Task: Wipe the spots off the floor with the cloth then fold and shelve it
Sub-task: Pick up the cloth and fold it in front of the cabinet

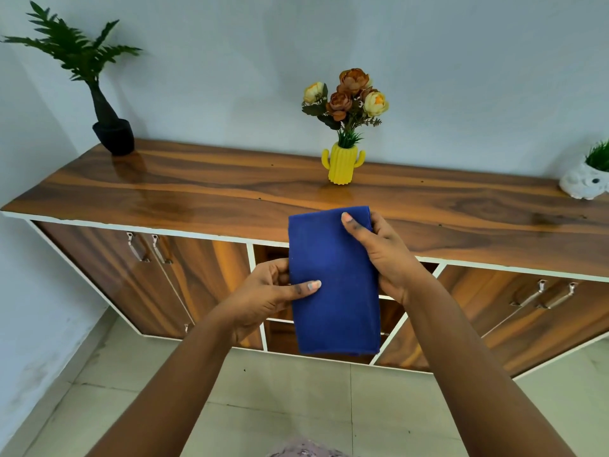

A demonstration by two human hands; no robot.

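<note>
A blue cloth (334, 285), folded into a tall narrow rectangle, hangs in the air in front of a wooden sideboard (230, 189). My right hand (382, 255) pinches its upper right corner, thumb on the front. My left hand (270, 291) grips the left edge halfway down, thumb across the cloth. Behind the cloth are the sideboard's open middle shelves (280, 334), partly hidden by it. The tiled floor (296, 390) lies below.
On the sideboard top stand a black potted plant (112, 133) at the left, a yellow cactus vase with flowers (342, 166) in the middle and a white planter (586, 183) at the right. Closed cabinet doors (131, 275) flank the shelves. Walls close in behind and to the left.
</note>
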